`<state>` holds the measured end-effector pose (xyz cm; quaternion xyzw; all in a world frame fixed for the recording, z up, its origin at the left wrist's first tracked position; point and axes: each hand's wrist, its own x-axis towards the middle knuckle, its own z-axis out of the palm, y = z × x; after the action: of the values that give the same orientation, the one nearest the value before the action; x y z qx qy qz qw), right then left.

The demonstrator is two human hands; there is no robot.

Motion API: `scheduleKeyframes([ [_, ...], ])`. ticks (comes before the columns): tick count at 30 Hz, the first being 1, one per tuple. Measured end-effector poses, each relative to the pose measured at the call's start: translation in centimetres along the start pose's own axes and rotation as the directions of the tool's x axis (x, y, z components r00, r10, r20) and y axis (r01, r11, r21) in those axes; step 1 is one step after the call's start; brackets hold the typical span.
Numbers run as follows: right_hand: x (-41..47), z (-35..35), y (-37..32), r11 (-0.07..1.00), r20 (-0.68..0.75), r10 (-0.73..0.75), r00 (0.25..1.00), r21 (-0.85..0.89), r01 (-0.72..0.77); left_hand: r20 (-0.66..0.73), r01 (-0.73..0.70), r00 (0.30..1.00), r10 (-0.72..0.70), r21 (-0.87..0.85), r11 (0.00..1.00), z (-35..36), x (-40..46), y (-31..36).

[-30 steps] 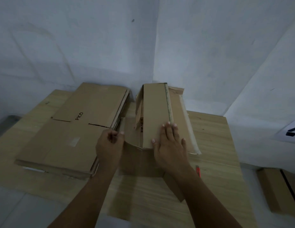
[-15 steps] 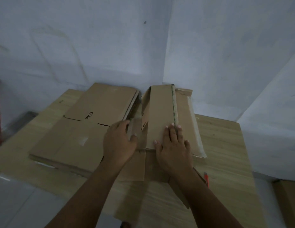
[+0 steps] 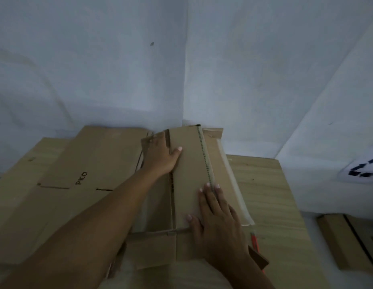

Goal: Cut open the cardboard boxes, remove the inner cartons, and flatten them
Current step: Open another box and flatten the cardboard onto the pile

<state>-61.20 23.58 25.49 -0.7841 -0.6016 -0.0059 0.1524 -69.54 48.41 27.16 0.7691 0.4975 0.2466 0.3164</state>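
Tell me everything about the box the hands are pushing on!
The cardboard box is plain brown, long and narrow, lying on the wooden table near the wall corner. A dotted line runs along its top panel, and a pale strip edges its right side. Its near flaps lie open and flat. The left hand presses its far left side; the right hand lies flat on its near end.

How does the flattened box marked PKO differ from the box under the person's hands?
The flattened PKO box lies fully flat with no hand on it; the box under the hands keeps a raised panel, with left hand and right hand on it. The PKO box looks wider. Both are brown cardboard on the wooden table.
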Motion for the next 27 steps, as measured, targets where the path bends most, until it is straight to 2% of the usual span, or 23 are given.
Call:
scheduleKeyframes([
  [5, 0.2, -0.7, 1.0, 0.996, 0.018, -0.091, 0.996, 0.013, 0.09, 0.159, 0.08, 0.985, -0.062, -0.114, 0.99, -0.4, 4.6, -0.6],
  [10, 1.1, -0.7, 2.0, 0.991, 0.05, -0.135, 0.99, -0.018, 0.136, 0.198, 0.104, 0.977, -0.084, -0.09, 0.991, -0.5, 5.4, -0.1],
  [13, 1.6, -0.2, 2.3, 0.99, 0.037, -0.141, 0.989, 0.009, 0.141, 0.155, 0.056, 0.987, -0.04, -0.098, 0.994, -1.4, 1.8, 1.7],
  [16, 2.0, 0.1, 2.2, 0.991, -0.055, -0.131, 0.99, -0.022, 0.13, 0.137, -0.033, 0.99, 0.036, -0.022, 0.999, -2.2, -5.2, 2.9],
  [18, 2.1, 0.1, 1.8, 0.995, -0.142, -0.088, 0.986, -0.056, 0.081, 0.105, -0.13, 0.987, 0.118, 0.12, 0.984, -1.8, -10.6, 2.7],
  [20, 2.0, -0.1, 1.5, 0.993, -0.186, 0.018, 0.982, -0.115, -0.04, 0.061, -0.223, 0.975, 0.216, 0.329, 0.918, -0.3, -15.1, 1.5],
  [22, 1.8, -0.1, 1.8, 0.97, -0.2, 0.148, 0.969, -0.162, -0.181, 0.034, -0.242, 0.966, 0.255, 0.455, 0.857, 1.7, -17.7, -0.3],
  [24, 1.5, 0.5, 2.8, 0.954, -0.196, 0.225, 0.954, -0.152, -0.257, -0.033, -0.213, 0.966, 0.255, 0.454, 0.865, 3.1, -18.5, -1.7],
  [27, 1.1, 1.2, 3.9, 0.98, -0.15, 0.134, 0.98, -0.13, -0.154, -0.197, -0.111, 0.963, 0.182, 0.327, 0.939, 3.4, -17.9, -1.6],
])
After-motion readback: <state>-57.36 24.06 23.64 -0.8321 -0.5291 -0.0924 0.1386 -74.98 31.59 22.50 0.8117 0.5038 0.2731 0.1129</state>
